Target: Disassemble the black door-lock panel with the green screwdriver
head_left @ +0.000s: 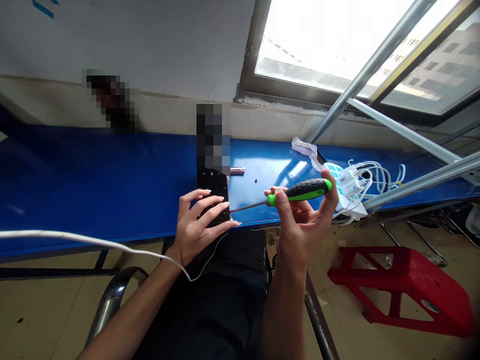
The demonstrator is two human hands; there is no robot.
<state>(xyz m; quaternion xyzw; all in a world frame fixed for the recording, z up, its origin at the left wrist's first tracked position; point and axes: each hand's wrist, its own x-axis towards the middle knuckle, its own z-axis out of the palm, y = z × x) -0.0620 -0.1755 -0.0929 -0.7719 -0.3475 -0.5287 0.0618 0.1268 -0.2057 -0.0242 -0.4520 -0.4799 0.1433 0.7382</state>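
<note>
My left hand [200,225] grips a black smartphone [214,192], its fingers laid across the lower part as it rests on the blue bench top [112,180]. My right hand [303,222] holds a screwdriver with a green and black handle [300,192] up off the bench. The thin steel shaft [249,204] points left, its tip at the phone's right edge. A tiny dark screw [255,181] lies on the bench, and a short copper-coloured cylinder [237,170] lies just beyond the phone.
A white cable [86,238] crosses my left forearm. A white power strip with chargers and tangled cables [348,182] and a plastic bag [304,147] lie at the bench's right. Pixelated objects stand at the back. Metal window rails [408,132] slant overhead; a red stool [397,287] stands on the floor.
</note>
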